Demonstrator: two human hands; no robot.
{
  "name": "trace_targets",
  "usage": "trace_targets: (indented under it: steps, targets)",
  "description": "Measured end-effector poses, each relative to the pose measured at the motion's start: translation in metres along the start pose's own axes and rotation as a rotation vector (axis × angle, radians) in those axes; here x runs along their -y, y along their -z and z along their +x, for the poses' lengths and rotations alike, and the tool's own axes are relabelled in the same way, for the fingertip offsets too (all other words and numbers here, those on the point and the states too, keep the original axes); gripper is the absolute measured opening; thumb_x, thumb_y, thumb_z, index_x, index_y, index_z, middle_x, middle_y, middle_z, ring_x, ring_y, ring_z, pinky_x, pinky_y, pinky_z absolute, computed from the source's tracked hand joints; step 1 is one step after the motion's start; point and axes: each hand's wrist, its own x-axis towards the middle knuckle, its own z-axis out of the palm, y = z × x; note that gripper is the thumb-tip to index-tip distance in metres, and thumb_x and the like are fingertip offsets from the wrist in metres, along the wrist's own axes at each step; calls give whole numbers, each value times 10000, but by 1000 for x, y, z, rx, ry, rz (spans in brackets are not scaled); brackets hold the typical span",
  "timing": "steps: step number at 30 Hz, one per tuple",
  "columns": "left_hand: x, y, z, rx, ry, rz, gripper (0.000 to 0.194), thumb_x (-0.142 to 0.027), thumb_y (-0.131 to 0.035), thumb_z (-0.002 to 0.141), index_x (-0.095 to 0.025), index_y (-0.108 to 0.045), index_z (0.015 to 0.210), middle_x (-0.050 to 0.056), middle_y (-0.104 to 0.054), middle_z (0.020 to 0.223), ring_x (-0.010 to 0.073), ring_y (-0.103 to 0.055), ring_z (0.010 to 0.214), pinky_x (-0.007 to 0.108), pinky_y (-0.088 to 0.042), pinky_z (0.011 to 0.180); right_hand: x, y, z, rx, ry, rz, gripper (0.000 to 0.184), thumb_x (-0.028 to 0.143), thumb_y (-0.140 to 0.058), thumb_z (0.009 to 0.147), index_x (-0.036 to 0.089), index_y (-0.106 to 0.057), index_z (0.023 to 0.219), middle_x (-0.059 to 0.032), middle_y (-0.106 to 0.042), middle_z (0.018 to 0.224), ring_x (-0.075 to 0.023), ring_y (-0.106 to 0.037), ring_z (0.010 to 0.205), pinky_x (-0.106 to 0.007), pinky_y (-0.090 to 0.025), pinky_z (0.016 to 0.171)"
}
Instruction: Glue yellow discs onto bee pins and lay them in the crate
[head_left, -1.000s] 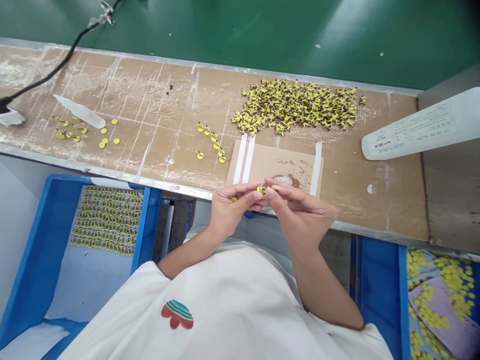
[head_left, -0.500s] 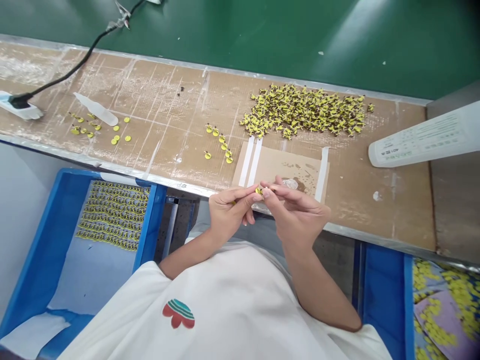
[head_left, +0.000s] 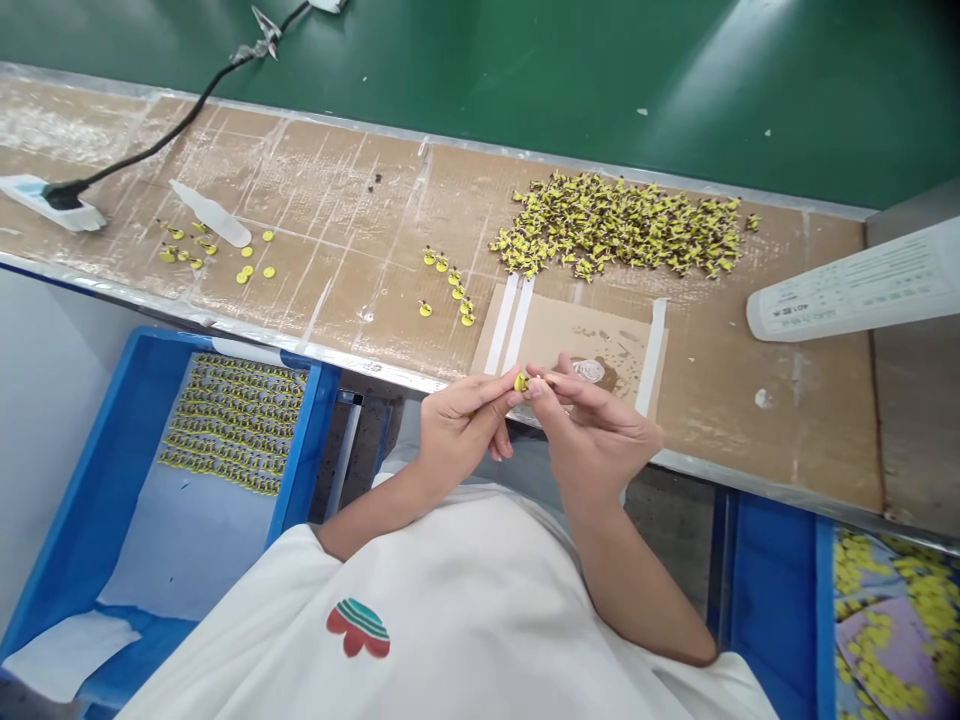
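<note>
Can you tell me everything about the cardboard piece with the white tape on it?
The cardboard piece is tan and lies flat on the brown bench top. Two white tape strips run side by side near its left edge, and one more strip near its right. It has a brown, wet-looking stain with a whitish patch, plus smaller marks. The left hand and right hand hide part of it; whether they touch it, I can't tell.

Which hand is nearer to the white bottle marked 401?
Right. The right hand is left of the white bottle; the left hand is farther left.
</note>
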Motion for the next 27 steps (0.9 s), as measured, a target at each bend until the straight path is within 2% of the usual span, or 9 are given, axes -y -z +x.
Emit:
trace_targets:
  steps: [5,10,15,21,24,27]
  targets:
    - [-5,4,0,-24,29,-10,216,-303,-784,820,-309,-806,1034,-8,-753,763,54,-600,416,163,-483,357,1,-1,1,27,-149,62,79,240,-843,772,251,-781,820,24,-778,772,-209,-778,770,-541,-489,1140]
    - [-4,7,-2,-70,54,-55,234,-298,-802,802,-291,-812,1035,-30,-701,589,79,-597,392,175,-490,360,-2,-2,2,84,-276,145,95,288,-856,751,248,-775,778,13,-778,758,-217,-780,790,-528,-485,1139]
    - [-5,12,-3,-63,-11,-24,188,-264,-788,811,-301,-817,993,-17,-745,709,74,-612,410,180,-504,357,-4,-6,2,84,-333,197,128,286,-881,709,248,-773,766,6,-785,786,-221,-781,807,-508,-501,1122]
    - [-3,21,-4,-60,-2,20,197,-300,-790,808,-300,-814,1003,-6,-757,762,69,-621,420,174,-523,381,-10,-11,-2,107,-383,210,128,272,-887,699,245,-779,761,-3,-786,789,-211,-778,797,-510,-480,1140]
    - [0,26,-4,-74,-3,39,183,-303,-778,822,-302,-814,1001,-3,-761,773,69,-621,419,176,-521,375,-15,-16,-4,97,-401,211,138,274,-892,690,241,-781,765,-12,-791,815,-196,-775,800,-469,-529,1091]
    - [4,30,-4,-95,-3,39,183,-302,-783,816,-294,-817,996,6,-768,819,67,-621,418,177,-510,365,-19,-22,-5,94,-417,214,146,277,-893,682,232,-782,766,-23,-790,812,-189,-772,784,-397,-617,941]
